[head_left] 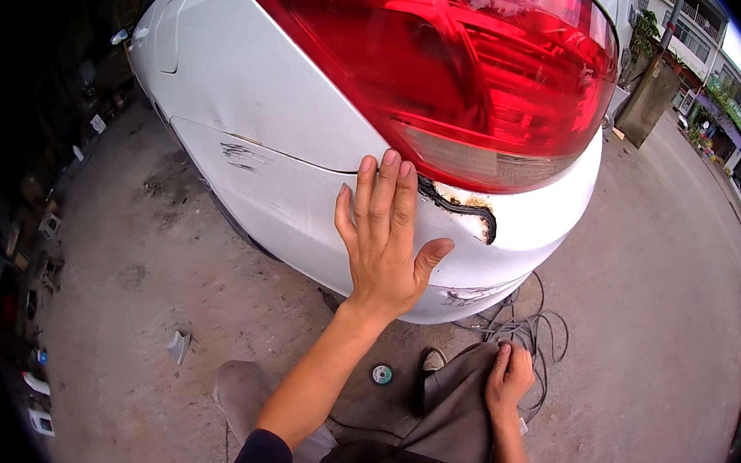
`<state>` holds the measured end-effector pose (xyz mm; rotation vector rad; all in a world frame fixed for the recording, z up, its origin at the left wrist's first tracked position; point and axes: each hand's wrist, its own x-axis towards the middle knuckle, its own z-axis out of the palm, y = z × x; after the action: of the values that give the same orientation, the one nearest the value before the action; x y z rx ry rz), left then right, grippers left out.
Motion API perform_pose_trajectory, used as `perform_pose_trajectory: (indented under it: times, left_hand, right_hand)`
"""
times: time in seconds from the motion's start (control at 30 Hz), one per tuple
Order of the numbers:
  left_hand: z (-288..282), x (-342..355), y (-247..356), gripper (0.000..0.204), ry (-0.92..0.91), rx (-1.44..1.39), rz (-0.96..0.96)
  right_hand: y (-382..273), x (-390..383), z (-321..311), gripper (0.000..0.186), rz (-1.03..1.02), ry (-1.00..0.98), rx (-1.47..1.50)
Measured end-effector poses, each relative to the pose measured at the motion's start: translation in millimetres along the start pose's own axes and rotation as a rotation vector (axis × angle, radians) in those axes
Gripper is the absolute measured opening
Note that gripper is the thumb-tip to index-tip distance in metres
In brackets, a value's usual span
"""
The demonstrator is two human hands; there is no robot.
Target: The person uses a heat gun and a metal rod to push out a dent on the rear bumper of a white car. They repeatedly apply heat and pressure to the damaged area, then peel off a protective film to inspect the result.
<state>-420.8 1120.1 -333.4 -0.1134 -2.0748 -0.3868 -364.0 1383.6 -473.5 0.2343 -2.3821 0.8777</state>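
My left hand [381, 245] lies flat on the white car's rear bumper [290, 199], fingers stretched out and slightly apart. Its fingertips reach the seam below the red tail light [435, 71]. Just right of the fingers, a dark, jagged break [472, 210] with brownish edges runs through the bumper under the lamp. Black scrape marks [241, 156] show on the bumper to the left, and more scuffs mark its lower edge. My right hand [511, 377] rests at my right knee with its fingers curled in; no object shows in it.
Behind my right knee, a grey cable [546, 319] lies in loops on the concrete ground. A small round disc [382, 373] lies between my legs, and a pale broken piece [179, 347] to the left. A pillar [650, 101] stands at the far right.
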Motion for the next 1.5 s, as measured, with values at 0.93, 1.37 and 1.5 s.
perform_pose_trajectory:
  times: [0.93, 1.37, 1.5]
  left_hand:
    - [-14.3, 18.3, 0.4, 0.046, 0.197, -0.084, -0.037]
    - [-7.9, 37.2, 15.4, 0.031, 0.317, -0.285, -0.281]
    - [-9.4, 34.4, 16.8, 0.029, 0.257, -0.317, -0.365]
  right_hand:
    - [13.5, -0.3, -2.9, 0.014, 0.078, -0.010, -0.006]
    - [14.6, -4.7, -10.6, 0.013, 0.070, 0.013, -0.026]
    - [14.4, -2.4, -10.0, 0.012, 0.042, 0.043, -0.010]
